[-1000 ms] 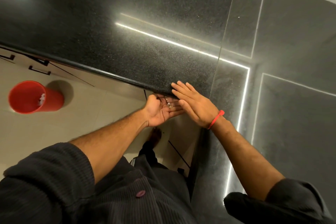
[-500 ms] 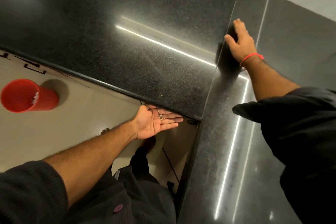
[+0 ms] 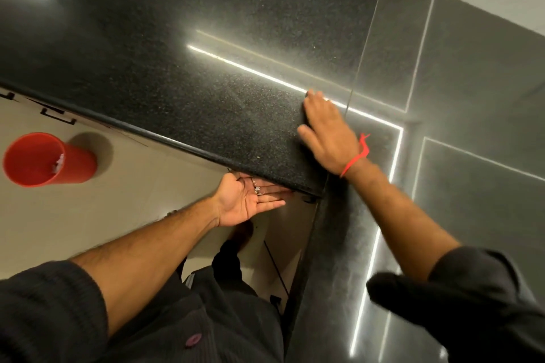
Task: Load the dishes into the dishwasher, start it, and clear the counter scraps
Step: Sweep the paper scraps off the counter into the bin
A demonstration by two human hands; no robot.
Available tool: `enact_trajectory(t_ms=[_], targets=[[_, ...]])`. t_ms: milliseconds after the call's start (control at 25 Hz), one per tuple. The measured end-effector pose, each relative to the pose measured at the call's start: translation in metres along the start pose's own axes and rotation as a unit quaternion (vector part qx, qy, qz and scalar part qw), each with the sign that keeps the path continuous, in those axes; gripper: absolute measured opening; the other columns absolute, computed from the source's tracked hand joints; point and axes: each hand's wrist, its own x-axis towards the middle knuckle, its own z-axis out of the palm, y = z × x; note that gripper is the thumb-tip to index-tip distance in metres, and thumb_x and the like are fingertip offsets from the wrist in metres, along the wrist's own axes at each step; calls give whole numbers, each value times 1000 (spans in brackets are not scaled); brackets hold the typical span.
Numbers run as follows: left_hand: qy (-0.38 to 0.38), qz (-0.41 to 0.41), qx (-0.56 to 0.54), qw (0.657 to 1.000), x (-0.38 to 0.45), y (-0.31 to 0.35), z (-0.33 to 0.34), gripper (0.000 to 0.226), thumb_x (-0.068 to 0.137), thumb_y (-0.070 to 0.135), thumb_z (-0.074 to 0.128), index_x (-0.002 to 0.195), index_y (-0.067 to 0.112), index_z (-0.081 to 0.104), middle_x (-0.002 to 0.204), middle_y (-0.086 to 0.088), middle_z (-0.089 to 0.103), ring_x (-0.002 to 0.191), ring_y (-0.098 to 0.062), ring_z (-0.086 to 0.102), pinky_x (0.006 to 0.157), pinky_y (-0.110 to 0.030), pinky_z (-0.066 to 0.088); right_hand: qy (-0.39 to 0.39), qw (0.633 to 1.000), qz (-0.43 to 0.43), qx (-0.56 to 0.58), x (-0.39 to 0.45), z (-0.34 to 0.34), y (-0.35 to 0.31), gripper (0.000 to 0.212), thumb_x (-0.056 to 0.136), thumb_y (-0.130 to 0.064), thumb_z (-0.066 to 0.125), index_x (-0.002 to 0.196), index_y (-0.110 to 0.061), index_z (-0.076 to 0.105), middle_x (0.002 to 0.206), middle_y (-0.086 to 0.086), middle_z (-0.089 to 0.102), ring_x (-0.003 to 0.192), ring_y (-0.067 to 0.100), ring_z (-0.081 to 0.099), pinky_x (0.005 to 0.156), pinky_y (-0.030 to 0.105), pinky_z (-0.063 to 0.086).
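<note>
Head view. Black speckled granite counter (image 3: pixel 206 74) across upper frame, glossy, light-strip reflections running diagonally; seam near right side, rounded front edge dropping to beige tiled floor (image 3: pixel 124 191) at lower left. Dark tiled wall panels at far right.

Right hand (image 3: pixel 327 132) flat on counter near front corner, palm down, fingers straight and close together, thumb out to the side, nothing gripped. Slight motion blur. Red thread wristband (image 3: pixel 355 158) on that wrist, dark sleeve (image 3: pixel 472 298) pushed up the forearm.

Left hand (image 3: pixel 249 200) just below counter edge, palm up, fingers extended and loosely cupped, tips tucked under the overhang. Small scraps (image 3: pixel 258 190) sitting in the palm, pale and shiny, too small to identify. A few pale specks on counter near the edge, also too small to identify. Left hand apart from right hand, counter edge between them.

Red plastic bin (image 3: pixel 44 159) standing on floor at far left, well apart from both hands, something white inside against the rim. Dark buttoned garment (image 3: pixel 191 339) at bottom centre. Dishwasher and dishes not in frame.
</note>
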Motion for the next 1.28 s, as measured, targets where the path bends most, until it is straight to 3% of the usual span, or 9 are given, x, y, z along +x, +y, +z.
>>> enact_trajectory(t_ms=[120,240,400,520,640,760,1000,1120,1280], targets=[[19,23,5,1000,-2,-3,3,62,103,35,23,115,-3,71,119,-27,68,112,-39,67,100,-48,52,-14,995,-94,15,-48,31,-63,64,105,-42,26,152,3,27,162,20,18,152,31,12,123,51,14],[35,28,9,999,-3,-4,3,59,104,33,22,114,2,71,111,-20,72,102,-33,71,92,-45,57,-33,982,-103,155,-70,27,-91,57,107,-34,25,153,0,26,163,13,18,153,23,11,125,44,9],[28,7,24,999,-5,-1,0,63,104,34,18,136,-8,53,135,-31,58,128,-42,56,114,-49,39,104,974,61,190,-50,-3,-55,52,106,-26,31,152,-1,31,161,12,24,151,22,17,125,44,11],[38,12,1,999,-4,-2,-4,62,103,32,21,137,-11,50,136,-33,56,127,-43,57,111,-49,42,76,977,143,137,-37,-3,-31,63,104,-41,26,153,-2,27,162,14,23,151,25,16,123,48,11],[55,27,5,998,-5,-4,0,58,102,31,24,122,-7,63,120,-29,67,108,-38,69,98,-45,54,8,999,50,-4,-47,34,-71,70,104,-49,19,151,1,28,161,20,19,151,34,14,122,53,13],[78,9,10,997,-4,-4,-7,63,103,33,21,97,6,78,97,-15,76,87,-22,74,79,-32,59,-17,995,-89,46,-78,59,-127,61,106,-39,21,150,2,33,160,20,23,151,33,15,122,52,14],[64,24,4,998,-7,3,-12,58,100,28,25,108,-4,72,110,-25,71,100,-35,72,91,-43,58,51,978,-15,202,-57,28,-112,51,107,-31,26,144,-2,45,153,11,43,147,20,30,122,44,22],[69,48,-9,996,-12,12,-20,59,100,27,24,126,-11,60,129,-33,60,121,-44,61,105,-48,48,25,982,8,185,-13,15,-98,53,105,-32,29,150,-6,37,158,9,34,150,20,22,123,45,15],[88,70,-23,993,-19,16,-24,52,100,28,26,119,-4,63,119,-26,65,106,-36,69,91,-46,58,-22,994,-89,58,-7,40,-118,59,106,-40,22,150,-3,37,161,13,26,152,27,15,123,50,13]])
